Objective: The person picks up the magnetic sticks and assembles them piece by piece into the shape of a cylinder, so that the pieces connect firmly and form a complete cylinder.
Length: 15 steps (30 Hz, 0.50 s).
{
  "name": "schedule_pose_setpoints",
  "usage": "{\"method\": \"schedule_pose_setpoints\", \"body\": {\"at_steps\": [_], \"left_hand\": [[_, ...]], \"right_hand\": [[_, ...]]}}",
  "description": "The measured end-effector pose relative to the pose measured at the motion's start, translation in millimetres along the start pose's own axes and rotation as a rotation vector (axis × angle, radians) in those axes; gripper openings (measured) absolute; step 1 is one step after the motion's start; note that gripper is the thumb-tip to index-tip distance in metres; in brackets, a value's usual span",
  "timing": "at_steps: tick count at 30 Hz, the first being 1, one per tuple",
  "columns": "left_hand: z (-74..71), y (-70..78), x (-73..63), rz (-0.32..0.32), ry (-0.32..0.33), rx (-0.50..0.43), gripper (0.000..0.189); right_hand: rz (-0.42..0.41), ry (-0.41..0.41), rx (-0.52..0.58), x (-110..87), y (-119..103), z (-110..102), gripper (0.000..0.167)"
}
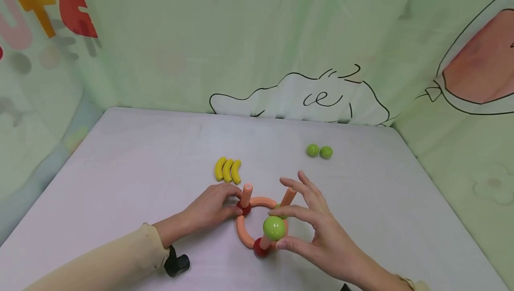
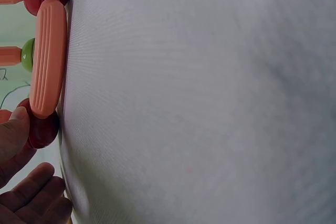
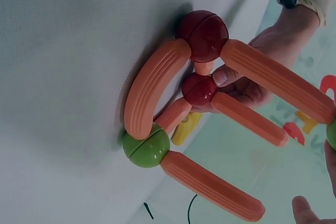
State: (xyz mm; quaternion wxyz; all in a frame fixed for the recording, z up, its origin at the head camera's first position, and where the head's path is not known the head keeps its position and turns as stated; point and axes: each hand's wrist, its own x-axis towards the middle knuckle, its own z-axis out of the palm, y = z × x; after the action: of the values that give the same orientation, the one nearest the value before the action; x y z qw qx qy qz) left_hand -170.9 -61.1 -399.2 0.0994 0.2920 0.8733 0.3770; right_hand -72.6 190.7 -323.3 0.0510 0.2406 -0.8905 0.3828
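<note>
The ring (image 1: pixel 242 233) of curved orange pieces lies flat on the table (image 1: pixel 132 161), its joints formed by a far-left red ball (image 1: pixel 243 209), a nearest red ball (image 1: pixel 261 249) and a green joint ball (image 3: pixel 147 148) on its right side, each bearing an orange post. At the ring's far-left joint, the left hand (image 1: pixel 214 206) pinches the red ball between thumb and finger, its other fingers loose, probably to steady the frame while the opposite side takes pressure. Above the ring's near edge, the right hand (image 1: pixel 317 233) holds a green ball (image 1: pixel 275 228) between thumb and index finger, the remaining fingers raised, likely to keep them off the neighbouring post (image 1: pixel 289 196). That ball sits at the top of the near post (image 3: pixel 278 82); whether it is pushed fully on or merely touching is hard to tell, as the right wrist view cuts it off. Beyond the ring, three yellow bananas (image 1: pixel 227 170) lie side by side and, farther off to its right, two spare green balls (image 1: pixel 312 150), perhaps parked there to leave the hands working room.
</note>
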Motion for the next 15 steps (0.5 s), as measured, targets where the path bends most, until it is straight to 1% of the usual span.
{"method": "schedule_pose_setpoints", "body": {"at_steps": [4, 5, 7, 9, 12, 14, 15], "left_hand": [[0.1, -0.1, -0.3, 0.002, 0.0, 0.003, 0.023], [0.0, 0.0, -0.3, 0.007, 0.001, 0.007, 0.022], [-0.2, 0.6, -0.3, 0.018, 0.005, 0.016, 0.022], [-0.4, 1.4, -0.3, 0.027, 0.007, 0.022, 0.021], [-0.6, 2.1, 0.2, 0.018, 0.002, 0.019, 0.021], [-0.6, 2.5, 0.6, 0.005, -0.002, 0.014, 0.021], [-0.4, 2.5, 0.8, -0.002, -0.003, 0.013, 0.021]], "right_hand": [[-0.009, -0.012, -0.005, -2.3, 0.3, -2.4, 0.052], [-0.006, -0.011, -0.003, -2.7, 0.7, -3.7, 0.054], [-0.027, 0.006, 0.015, -2.9, 2.9, -7.6, 0.057], [-0.036, 0.043, 0.021, -1.4, 6.6, -12.5, 0.055], [-0.017, 0.115, 0.015, 3.5, 18.2, -19.9, 0.046], [0.034, 0.141, -0.021, 7.7, 29.4, -22.8, 0.039], [0.066, 0.137, -0.036, 9.8, 36.0, -23.4, 0.036]]}}
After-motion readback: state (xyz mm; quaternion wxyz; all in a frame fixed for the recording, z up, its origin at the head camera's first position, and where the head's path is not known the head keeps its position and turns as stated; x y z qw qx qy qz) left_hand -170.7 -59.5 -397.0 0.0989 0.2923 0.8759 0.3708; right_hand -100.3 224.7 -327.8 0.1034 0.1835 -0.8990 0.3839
